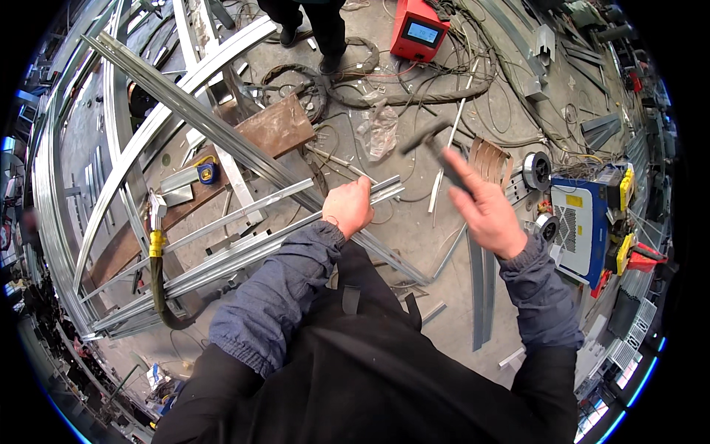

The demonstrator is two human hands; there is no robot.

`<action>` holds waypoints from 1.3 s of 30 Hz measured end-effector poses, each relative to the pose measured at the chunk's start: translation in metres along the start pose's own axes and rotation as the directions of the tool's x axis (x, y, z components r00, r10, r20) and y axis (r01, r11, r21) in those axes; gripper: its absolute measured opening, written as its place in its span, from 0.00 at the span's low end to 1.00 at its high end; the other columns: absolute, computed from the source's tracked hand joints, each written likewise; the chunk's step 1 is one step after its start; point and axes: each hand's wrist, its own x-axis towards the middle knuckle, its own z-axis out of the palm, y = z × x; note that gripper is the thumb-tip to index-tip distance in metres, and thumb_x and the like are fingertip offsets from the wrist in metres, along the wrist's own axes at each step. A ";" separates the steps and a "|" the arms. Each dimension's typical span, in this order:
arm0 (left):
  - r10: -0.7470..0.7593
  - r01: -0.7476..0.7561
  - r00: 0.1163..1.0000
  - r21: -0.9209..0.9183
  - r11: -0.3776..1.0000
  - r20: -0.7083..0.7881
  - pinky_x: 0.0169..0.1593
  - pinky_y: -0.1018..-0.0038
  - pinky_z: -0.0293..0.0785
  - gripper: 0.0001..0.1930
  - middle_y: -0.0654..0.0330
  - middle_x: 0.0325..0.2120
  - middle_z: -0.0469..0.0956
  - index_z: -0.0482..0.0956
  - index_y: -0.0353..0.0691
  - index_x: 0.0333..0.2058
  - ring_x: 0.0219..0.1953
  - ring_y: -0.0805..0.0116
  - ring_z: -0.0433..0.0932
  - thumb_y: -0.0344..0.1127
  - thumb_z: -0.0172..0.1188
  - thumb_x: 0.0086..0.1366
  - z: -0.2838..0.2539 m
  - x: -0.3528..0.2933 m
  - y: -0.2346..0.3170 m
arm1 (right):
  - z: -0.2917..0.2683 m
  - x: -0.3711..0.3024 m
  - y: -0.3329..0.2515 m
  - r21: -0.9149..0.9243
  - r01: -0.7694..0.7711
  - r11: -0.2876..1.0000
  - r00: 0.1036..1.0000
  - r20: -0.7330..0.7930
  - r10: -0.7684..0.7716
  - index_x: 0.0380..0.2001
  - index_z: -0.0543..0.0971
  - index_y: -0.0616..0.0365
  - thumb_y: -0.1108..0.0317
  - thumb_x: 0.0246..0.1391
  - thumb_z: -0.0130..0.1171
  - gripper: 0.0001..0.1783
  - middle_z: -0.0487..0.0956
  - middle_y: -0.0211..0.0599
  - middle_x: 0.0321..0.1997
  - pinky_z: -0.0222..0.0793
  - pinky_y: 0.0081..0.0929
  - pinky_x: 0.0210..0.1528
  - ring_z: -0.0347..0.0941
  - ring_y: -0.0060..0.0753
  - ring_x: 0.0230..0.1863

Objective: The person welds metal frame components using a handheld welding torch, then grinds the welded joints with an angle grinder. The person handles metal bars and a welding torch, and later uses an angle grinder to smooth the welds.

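My right hand (494,218) is raised and wrapped round the handle of a hammer (457,170). The hammer is slightly smeared by motion, its dark head up and to the left of the hand, apart from the metal below. Closed on the near end of a galvanized steel channel (386,191), my left hand (349,207) sits left of the hammer. This channel runs down to the left, alongside other rails of a metal frame. Another long steel channel (222,135) crosses diagonally under it. Part of the channel is hidden behind my left hand and sleeve.
A brown steel beam (277,127) lies beneath the frame, with a blue tape measure (208,171) nearby. A welding torch (156,244) rests at left. Cables (444,98), a red machine (420,33) and another person's legs (325,33) are ahead. A blue-white machine (580,226) stands right.
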 end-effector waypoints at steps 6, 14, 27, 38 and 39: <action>0.052 -0.052 0.998 -0.024 0.998 -0.026 0.47 0.49 0.81 0.16 0.43 0.35 0.85 0.74 0.35 0.41 0.42 0.39 0.86 0.33 0.67 0.56 0.000 0.000 0.000 | 0.035 -0.008 0.025 -0.096 0.160 0.982 0.871 -0.454 -0.186 0.81 0.60 0.48 0.72 0.73 0.56 0.37 0.79 0.51 0.70 0.73 0.31 0.66 0.80 0.36 0.66; 0.020 -0.020 1.000 -0.008 1.000 0.003 0.46 0.48 0.81 0.14 0.43 0.35 0.85 0.74 0.35 0.39 0.41 0.39 0.86 0.32 0.65 0.57 0.008 -0.009 0.002 | 0.016 -0.025 0.014 0.115 0.015 0.993 0.983 -0.183 0.006 0.82 0.58 0.51 0.70 0.74 0.57 0.38 0.84 0.41 0.49 0.75 0.28 0.47 0.81 0.28 0.42; 0.065 -0.066 0.998 0.040 0.997 0.014 0.49 0.50 0.83 0.27 0.44 0.38 0.86 0.74 0.38 0.49 0.45 0.42 0.86 0.43 0.72 0.53 -0.001 -0.014 -0.002 | 0.123 -0.115 0.060 0.951 -0.164 0.261 0.635 -0.100 0.766 0.50 0.72 0.50 0.61 0.74 0.56 0.08 0.70 0.24 0.30 0.63 0.24 0.21 0.65 0.19 0.22; 0.053 -0.059 0.997 0.121 0.991 0.049 0.52 0.47 0.82 0.25 0.44 0.47 0.84 0.71 0.39 0.54 0.50 0.41 0.85 0.42 0.67 0.62 -0.007 -0.057 -0.052 | 0.193 -0.106 0.110 0.901 -0.147 -0.407 0.532 0.419 0.736 0.34 0.71 0.52 0.63 0.71 0.57 0.10 0.70 0.27 0.28 0.64 0.29 0.24 0.64 0.24 0.22; 0.056 -0.063 0.996 0.116 0.991 0.065 0.51 0.47 0.82 0.25 0.44 0.47 0.84 0.71 0.39 0.54 0.50 0.41 0.85 0.42 0.67 0.62 -0.007 -0.060 -0.052 | 0.194 -0.106 0.107 0.900 -0.148 -0.410 0.548 0.420 0.723 0.34 0.71 0.52 0.63 0.71 0.57 0.10 0.70 0.27 0.28 0.64 0.29 0.25 0.64 0.24 0.23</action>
